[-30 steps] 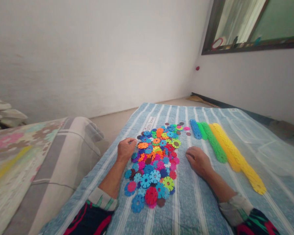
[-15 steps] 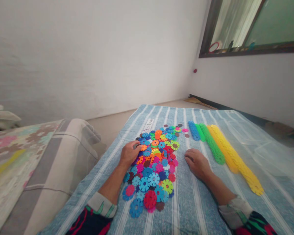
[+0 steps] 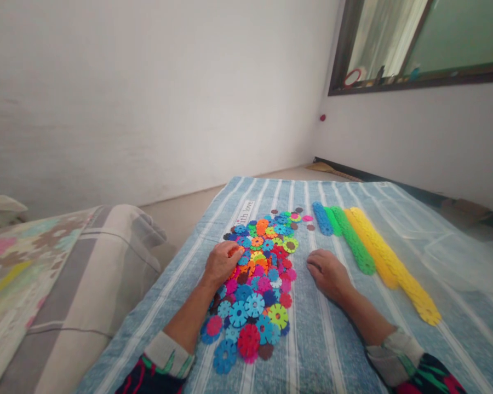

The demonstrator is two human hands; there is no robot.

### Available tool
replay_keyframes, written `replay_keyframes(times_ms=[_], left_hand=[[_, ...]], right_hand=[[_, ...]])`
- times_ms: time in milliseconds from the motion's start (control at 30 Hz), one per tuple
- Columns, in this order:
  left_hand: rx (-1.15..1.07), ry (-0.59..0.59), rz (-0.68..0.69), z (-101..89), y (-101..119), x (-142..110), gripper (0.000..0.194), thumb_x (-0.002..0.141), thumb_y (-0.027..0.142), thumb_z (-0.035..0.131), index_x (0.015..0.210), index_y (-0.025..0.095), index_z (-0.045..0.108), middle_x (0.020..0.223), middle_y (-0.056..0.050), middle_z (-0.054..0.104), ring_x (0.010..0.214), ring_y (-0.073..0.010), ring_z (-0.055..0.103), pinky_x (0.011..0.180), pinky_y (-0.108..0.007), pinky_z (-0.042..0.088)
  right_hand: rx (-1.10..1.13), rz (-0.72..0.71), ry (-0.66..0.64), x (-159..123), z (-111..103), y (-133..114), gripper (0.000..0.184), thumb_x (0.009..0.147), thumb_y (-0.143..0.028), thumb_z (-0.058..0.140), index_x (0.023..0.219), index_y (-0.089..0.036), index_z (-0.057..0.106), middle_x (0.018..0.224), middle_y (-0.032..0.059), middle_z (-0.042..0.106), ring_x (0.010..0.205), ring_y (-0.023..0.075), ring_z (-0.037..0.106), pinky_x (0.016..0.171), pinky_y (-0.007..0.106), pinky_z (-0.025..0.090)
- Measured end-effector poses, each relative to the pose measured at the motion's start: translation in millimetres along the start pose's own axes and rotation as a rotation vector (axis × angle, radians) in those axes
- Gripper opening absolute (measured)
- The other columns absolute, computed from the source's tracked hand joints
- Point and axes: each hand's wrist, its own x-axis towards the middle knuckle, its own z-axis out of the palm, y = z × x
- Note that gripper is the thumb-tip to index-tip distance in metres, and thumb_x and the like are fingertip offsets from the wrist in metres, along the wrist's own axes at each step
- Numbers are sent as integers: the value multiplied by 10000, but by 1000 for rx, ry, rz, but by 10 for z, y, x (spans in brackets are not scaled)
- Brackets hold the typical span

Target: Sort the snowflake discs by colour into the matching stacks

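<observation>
At the far left lay a floral cover (image 3: 24, 251) with a yellow strip (image 3: 6, 282) across it, and beside that sagged a grey-and-white checked cover (image 3: 119, 268), with the floor showing between it and the worktop. A blue-and-white striped cloth (image 3: 181, 295) was spread over the worktop, lettering readable as "ith love" (image 3: 245, 213) near its far left part.

The left hand (image 3: 222, 265) reached in at the left edge of a heap of notched, flower-shaped plastic discs (image 3: 254, 304). Its grip was narrow, fingertips at an orange disc (image 3: 232, 252); whether they pinched it or only touched it could not be told. The heap ran along the middle of the cloth, mixing blue, red, pink, orange, lime and brown, with a few loose discs (image 3: 307, 218) at its far end.

The right hand (image 3: 329, 272) rested on the cloth just right of the heap, apart from it, fingers curled under; how far its grip was closed could not be told. Beyond and to the right lay overlapping rows of discs: a short blue row (image 3: 322, 219), green rows (image 3: 356, 246) and long yellow rows (image 3: 414, 290). A round red-rimmed mirror (image 3: 352, 77) stood at the window (image 3: 431, 44). Clear plastic (image 3: 447, 257) lay at the far right.
</observation>
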Motion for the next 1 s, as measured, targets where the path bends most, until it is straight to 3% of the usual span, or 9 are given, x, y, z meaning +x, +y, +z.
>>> replay_keyframes(times_ms=[200, 333, 467, 733, 1000], left_hand=[[49, -2, 59, 4, 66, 7, 233, 794, 355, 491, 785, 212, 675, 918, -43, 714, 934, -203, 631, 913, -303, 459], [130, -16, 62, 7, 120, 169, 235, 798, 313, 486, 815, 203, 693, 984, -49, 717, 1012, -200, 618, 968, -290, 433], [352, -114, -38, 21, 212, 499, 266, 826, 276, 466, 886, 212, 717, 1030, -32, 714, 1026, -181, 610, 968, -263, 426], [493, -156, -211, 296, 281, 972, 283, 785, 352, 553, 933, 198, 740, 1139, -125, 663, 1175, -325, 512, 901, -401, 460], [420, -234, -408, 371, 232, 1212, 301, 693, 330, 665, 983, 270, 721, 1116, -59, 699, 1042, -272, 621, 765, -317, 480]], right_hand=[[13, 11, -9, 18, -15, -20, 184, 867, -193, 493, 829, -183, 672, 952, 66, 645, 929, 187, 544, 865, 307, 404], [24, 12, 6, 29, -7, -19, 186, 865, -182, 493, 814, -185, 672, 931, 61, 643, 919, 185, 543, 852, 300, 408], [25, -1, 14, 35, 15, -9, 185, 866, -182, 496, 806, -184, 671, 923, 64, 640, 923, 191, 540, 865, 313, 403], [48, 9, 24, 42, 32, -13, 173, 864, -174, 508, 812, -187, 672, 917, 60, 640, 922, 193, 538, 866, 317, 400], [41, 36, 20, 77, 16, -47, 164, 862, -165, 523, 785, -183, 667, 890, 51, 633, 902, 180, 534, 844, 299, 388]])
